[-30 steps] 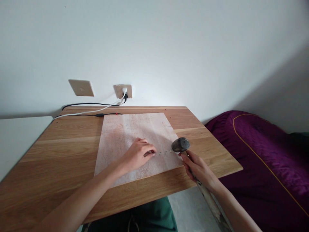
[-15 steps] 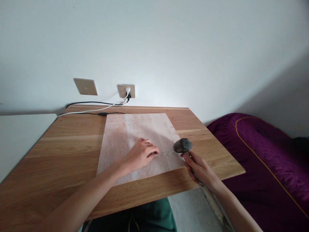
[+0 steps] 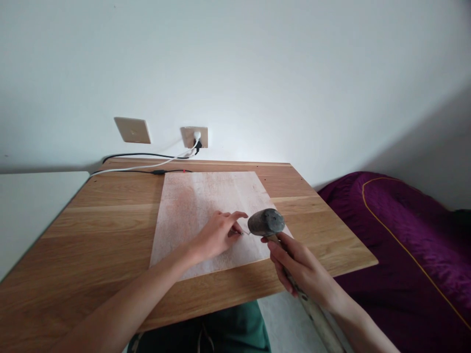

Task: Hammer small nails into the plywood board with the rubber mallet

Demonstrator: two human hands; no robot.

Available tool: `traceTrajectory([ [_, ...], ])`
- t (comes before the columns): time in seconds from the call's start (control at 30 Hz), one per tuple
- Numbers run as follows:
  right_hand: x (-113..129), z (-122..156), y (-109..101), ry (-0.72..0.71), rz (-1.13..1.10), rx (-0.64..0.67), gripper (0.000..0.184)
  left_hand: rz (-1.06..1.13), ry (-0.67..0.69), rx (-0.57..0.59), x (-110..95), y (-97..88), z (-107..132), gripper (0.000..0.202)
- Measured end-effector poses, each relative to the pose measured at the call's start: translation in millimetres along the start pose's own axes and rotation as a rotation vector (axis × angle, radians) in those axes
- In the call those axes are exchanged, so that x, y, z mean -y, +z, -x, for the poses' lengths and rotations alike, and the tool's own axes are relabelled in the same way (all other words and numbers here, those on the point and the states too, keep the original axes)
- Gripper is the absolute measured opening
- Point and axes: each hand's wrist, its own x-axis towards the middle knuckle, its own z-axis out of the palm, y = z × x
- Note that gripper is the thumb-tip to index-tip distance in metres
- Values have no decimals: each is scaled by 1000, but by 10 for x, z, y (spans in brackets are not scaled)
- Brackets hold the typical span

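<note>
My right hand is wrapped round the handle of a rubber mallet. Its dark head hangs just above a pale, reddish-stained board, close to my left fingertips. My left hand rests on the board, with its index finger lifted and the thumb and other fingers pinched together. A small, thin nail seems to stick out of that pinch; it is too tiny to see well. More small metal bits show on the board beside it, partly hidden by the mallet.
The board lies on a wooden table against a white wall. Black and white cables run along the back to a wall socket. A purple cover is at the right, a white surface at the left.
The mallet and my right hand have moved left, nearer my left hand. My left index finger has lifted and straightened. The view has shifted slightly.
</note>
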Motion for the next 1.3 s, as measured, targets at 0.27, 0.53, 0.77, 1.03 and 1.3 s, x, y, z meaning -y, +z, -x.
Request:
traceTrajectory([
  [0.27,-147,-60,112,29,92,94,43,-63,-16,-4,-21,-27,17,60],
  [0.53,-59,-33,131,31,165,77,42,-43,0,-14,22,-13,23,60],
  [0.77,-74,-44,158,14,166,55,43,-74,11,-5,-14,-29,26,63],
  [1.03,-62,-22,161,10,162,70,41,-73,2,13,-11,-21,23,59],
  [1.3,-32,-11,178,18,211,57,38,-66,2,5,22,-14,31,63],
])
